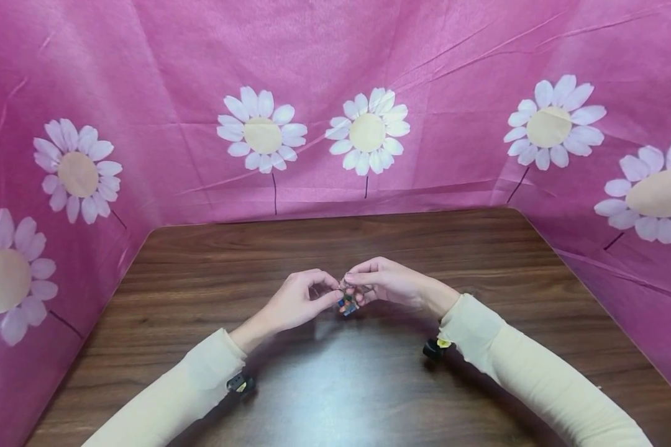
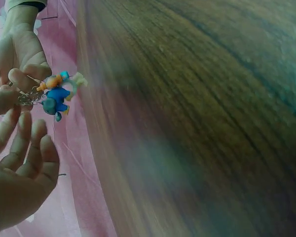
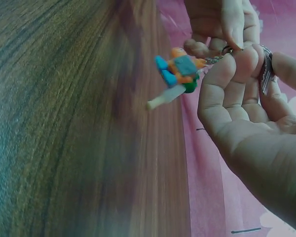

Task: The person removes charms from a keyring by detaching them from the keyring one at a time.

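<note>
Between thumb and forefinger of the left hand (image 1: 304, 299), a metal ring (image 3: 228, 50) is being pinched. By the curled fingers of the right hand (image 1: 390, 283), a metal key (image 3: 267, 74) is being gripped just beside it. From a short chain (image 3: 214, 59), a charm of small orange, blue and green figures (image 3: 184, 68) is being dangled below the fingertips, between the two hands; its finer details are being lost to blur. Everything is being held above a brown wooden table (image 1: 335, 397). Both forearms are being covered by cream sleeves (image 1: 168, 397), and the table is being bordered by pink cloth (image 1: 173, 56) printed with white flowers (image 1: 263, 135).
</note>
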Action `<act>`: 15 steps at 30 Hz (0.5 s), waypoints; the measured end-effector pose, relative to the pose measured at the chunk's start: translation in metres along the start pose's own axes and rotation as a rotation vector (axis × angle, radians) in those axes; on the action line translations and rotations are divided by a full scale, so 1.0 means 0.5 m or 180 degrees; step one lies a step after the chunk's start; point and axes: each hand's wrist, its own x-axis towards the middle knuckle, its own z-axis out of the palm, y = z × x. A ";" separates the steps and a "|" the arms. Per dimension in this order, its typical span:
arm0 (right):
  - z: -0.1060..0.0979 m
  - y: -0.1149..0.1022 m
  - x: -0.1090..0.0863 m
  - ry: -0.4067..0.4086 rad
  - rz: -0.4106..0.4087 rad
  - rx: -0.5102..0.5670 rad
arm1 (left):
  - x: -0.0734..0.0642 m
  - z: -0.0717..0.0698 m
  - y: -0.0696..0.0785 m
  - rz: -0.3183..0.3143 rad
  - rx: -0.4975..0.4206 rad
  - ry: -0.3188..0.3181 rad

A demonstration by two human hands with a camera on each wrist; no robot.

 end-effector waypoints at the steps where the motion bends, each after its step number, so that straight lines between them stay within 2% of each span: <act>1: -0.002 0.000 0.001 0.0002 -0.0005 0.0006 | -0.001 -0.001 0.000 0.0019 -0.0001 0.0016; 8: -0.016 -0.004 -0.002 0.0063 0.0034 0.0061 | 0.003 -0.012 0.005 -0.0137 -0.0257 0.0046; 15: -0.028 0.006 -0.005 -0.0072 0.0091 0.0012 | 0.004 -0.015 0.001 -0.0202 -0.0275 0.0109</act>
